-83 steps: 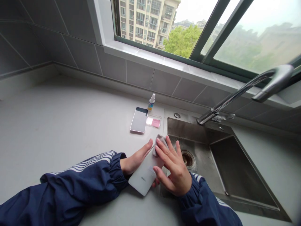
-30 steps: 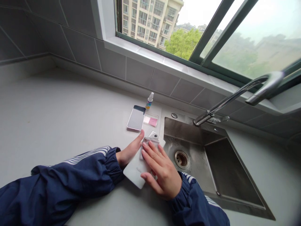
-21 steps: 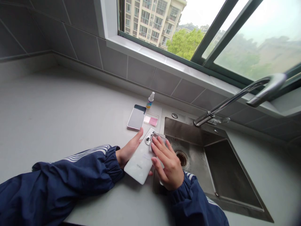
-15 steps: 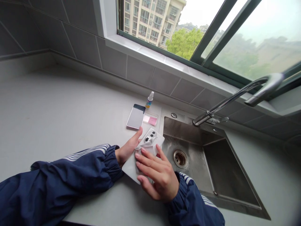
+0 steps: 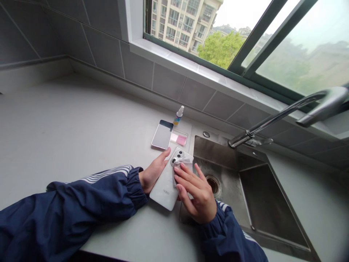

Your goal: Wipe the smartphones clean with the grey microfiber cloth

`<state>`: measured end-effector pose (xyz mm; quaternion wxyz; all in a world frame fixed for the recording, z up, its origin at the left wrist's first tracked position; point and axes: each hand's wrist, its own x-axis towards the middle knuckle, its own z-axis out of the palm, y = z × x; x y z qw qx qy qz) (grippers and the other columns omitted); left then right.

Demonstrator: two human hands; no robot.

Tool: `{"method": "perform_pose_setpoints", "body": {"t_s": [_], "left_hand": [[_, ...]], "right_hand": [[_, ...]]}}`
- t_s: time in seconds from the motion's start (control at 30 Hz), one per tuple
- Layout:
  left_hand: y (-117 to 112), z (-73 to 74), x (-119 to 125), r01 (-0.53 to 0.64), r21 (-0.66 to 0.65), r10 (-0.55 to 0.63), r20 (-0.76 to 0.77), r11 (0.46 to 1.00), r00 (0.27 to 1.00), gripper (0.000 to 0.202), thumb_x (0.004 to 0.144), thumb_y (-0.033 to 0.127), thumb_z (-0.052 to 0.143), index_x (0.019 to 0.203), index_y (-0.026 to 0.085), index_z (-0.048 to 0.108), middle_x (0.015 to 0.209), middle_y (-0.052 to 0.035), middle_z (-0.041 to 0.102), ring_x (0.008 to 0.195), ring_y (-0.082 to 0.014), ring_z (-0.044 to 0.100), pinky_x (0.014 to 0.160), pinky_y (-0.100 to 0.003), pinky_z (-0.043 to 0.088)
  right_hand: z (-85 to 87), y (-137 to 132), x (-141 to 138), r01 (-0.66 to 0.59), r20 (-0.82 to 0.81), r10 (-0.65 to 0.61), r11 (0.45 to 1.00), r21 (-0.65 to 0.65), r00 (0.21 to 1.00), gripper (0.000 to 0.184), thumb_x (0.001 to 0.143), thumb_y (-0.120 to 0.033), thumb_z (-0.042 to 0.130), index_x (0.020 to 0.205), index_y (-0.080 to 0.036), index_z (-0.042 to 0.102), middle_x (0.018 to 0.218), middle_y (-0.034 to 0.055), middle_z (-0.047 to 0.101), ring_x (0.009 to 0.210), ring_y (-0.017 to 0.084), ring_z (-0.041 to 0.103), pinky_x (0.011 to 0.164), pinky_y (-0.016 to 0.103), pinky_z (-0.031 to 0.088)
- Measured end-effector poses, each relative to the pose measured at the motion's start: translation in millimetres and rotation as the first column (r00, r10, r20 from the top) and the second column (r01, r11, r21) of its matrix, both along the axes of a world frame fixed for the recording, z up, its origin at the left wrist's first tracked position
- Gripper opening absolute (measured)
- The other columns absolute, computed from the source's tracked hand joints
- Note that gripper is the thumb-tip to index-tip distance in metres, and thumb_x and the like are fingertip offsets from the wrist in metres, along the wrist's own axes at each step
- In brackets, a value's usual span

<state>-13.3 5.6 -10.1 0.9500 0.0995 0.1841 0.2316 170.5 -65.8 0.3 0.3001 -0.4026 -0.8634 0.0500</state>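
Note:
My left hand (image 5: 154, 171) grips the side of a white OPPO smartphone (image 5: 165, 188), which lies back up on the grey countertop with its round camera module (image 5: 177, 156) showing. My right hand (image 5: 195, 193) presses a crumpled grey cleaning cloth (image 5: 183, 163) onto the phone's upper back, right beside the cameras. The fingers of that hand hide part of the phone's right side. Beyond the phone lie a flat rectangular glass panel (image 5: 163, 134), a small clear pack with pink contents (image 5: 179, 138), and a small spray bottle (image 5: 178, 115).
A stainless steel sink (image 5: 218, 154) is set in the countertop right next to the phone, with a drain at its bottom. A chrome faucet (image 5: 275, 122) arches above it. Grey wall tiles and a window sill run along the back.
The cloth and my right hand have moved up the phone's back, from below the cameras to beside them. The phone has turned slightly, and the whole view has shifted with my head.

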Motion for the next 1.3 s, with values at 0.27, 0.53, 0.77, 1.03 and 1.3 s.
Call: {"method": "perform_pose_setpoints", "body": {"t_s": [0.27, 0.53, 0.77, 1.03, 1.3], "left_hand": [[-1.4, 6.2, -2.4, 0.124, 0.093, -0.125, 0.009, 0.988, 0.992, 0.074, 0.088, 0.076, 0.039, 0.131, 0.019, 0.058, 0.092, -0.0125, 0.07, 0.075, -0.0278, 0.07, 0.069, -0.045, 0.056], [-1.3, 2.7, -0.5, 0.168, 0.178, -0.178, 0.042, 0.969, 0.983, 0.078, 0.089, 0.077, 0.03, 0.136, 0.021, 0.054, 0.095, -0.0133, 0.07, 0.075, -0.028, 0.069, 0.075, -0.048, 0.055], [-6.5, -0.7, 2.7, 0.233, 0.257, -0.234, -0.025, 0.938, 0.972, 0.079, 0.091, 0.075, 0.019, 0.143, 0.022, 0.046, 0.091, -0.0101, 0.071, 0.063, -0.0235, 0.068, 0.075, -0.045, 0.054], [-6.8, 7.7, 4.2, 0.058, 0.126, -0.055, -0.03, 0.99, 0.998, 0.083, 0.095, 0.07, 0.016, 0.138, 0.01, 0.054, 0.101, -0.0172, 0.072, 0.088, -0.0266, 0.071, 0.083, -0.036, 0.053], [-0.1, 5.1, -0.5, 0.003, 0.07, -0.002, -0.015, 0.998, 1.0, 0.098, 0.088, 0.081, 0.015, 0.121, 0.003, 0.064, 0.086, -0.0194, 0.072, 0.077, -0.0265, 0.07, 0.068, -0.033, 0.053]], "right_hand": [[-5.2, 7.4, 7.4, 0.164, 0.071, -0.161, 0.986, -0.031, 0.984, 0.049, 0.098, -0.022, 0.05, 0.147, -0.02, 0.045, 0.154, 0.0125, 0.045, 0.148, 0.028, 0.035, 0.12, 0.056, 0.028], [-7.2, 8.3, 6.7, 0.225, 0.124, -0.215, 0.972, -0.068, 0.969, 0.062, 0.1, -0.03, 0.046, 0.158, -0.02, 0.024, 0.161, 0.0146, 0.031, 0.152, 0.032, 0.021, 0.117, 0.065, 0.026], [-8.1, 9.4, 6.5, 0.17, 0.086, -0.161, 0.979, -0.111, 0.983, 0.064, 0.1, -0.033, 0.046, 0.158, -0.018, 0.022, 0.162, 0.0154, 0.028, 0.153, 0.032, 0.02, 0.118, 0.064, 0.025], [1.1, 0.5, -9.8, -0.051, 0.178, 0.072, 0.992, -0.119, 0.981, 0.062, 0.1, -0.034, 0.047, 0.155, -0.012, 0.029, 0.16, 0.0153, 0.033, 0.153, 0.032, 0.017, 0.122, 0.062, 0.014], [18.3, -15.3, -24.6, -0.18, 0.162, 0.192, 0.98, -0.085, 0.968, 0.053, 0.098, -0.038, 0.051, 0.146, -0.015, 0.045, 0.149, 0.0102, 0.052, 0.148, 0.028, 0.033, 0.124, 0.056, -0.008]]}}
